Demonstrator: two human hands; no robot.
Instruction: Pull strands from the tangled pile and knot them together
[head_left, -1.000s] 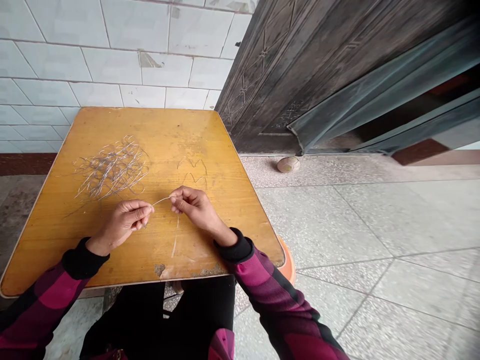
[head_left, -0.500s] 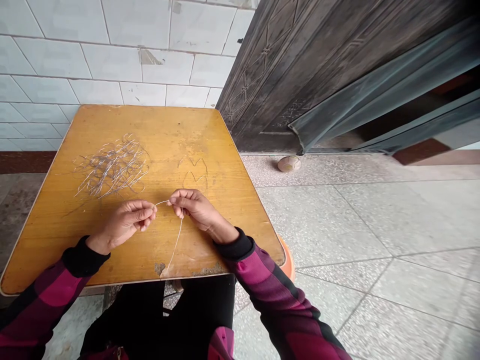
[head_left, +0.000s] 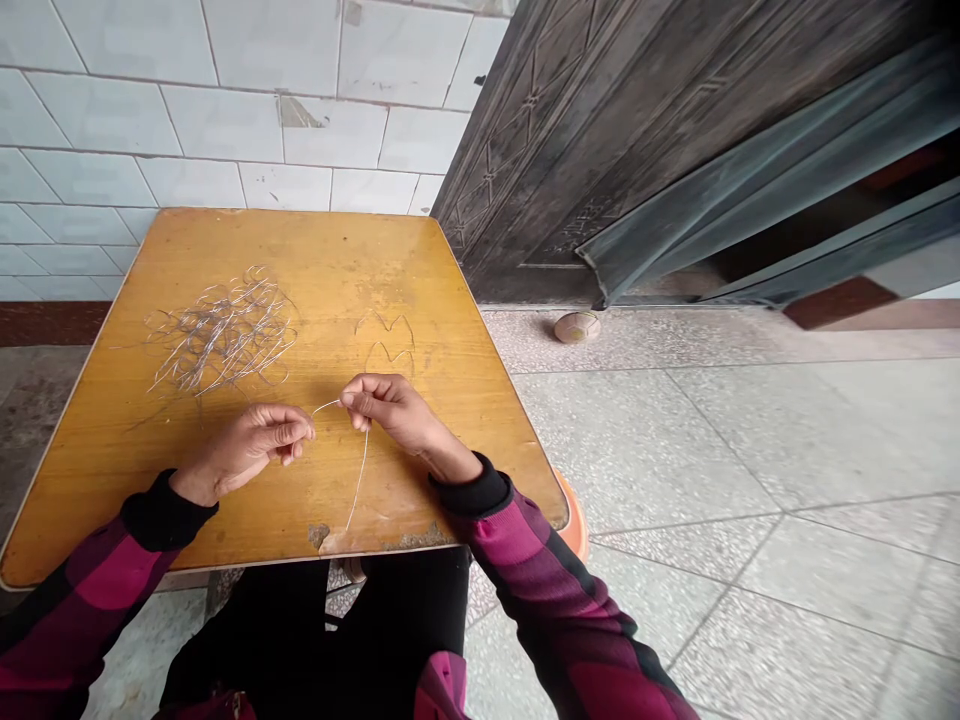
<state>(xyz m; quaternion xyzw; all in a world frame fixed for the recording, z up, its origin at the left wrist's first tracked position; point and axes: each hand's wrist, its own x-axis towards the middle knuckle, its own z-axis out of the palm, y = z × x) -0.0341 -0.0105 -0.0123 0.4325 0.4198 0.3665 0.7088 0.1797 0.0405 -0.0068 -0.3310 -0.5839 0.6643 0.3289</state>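
Fingers (head_left: 371, 405) of left hand (head_left: 244, 443) and right hand (head_left: 409, 418) pinch one wire (head_left: 364, 465), tangled wires (head_left: 229, 335) on the table (head_left: 255, 525).

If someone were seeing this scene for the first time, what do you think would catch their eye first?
Probably the tangled heap of thin wire, glinting on the left side of the yellow-brown table. Next would be the left hand and right hand nearer the front, with a wire strand bridging the gap between them. Just beyond the right hand lie two zigzag-bent pieces, faint against the wood.
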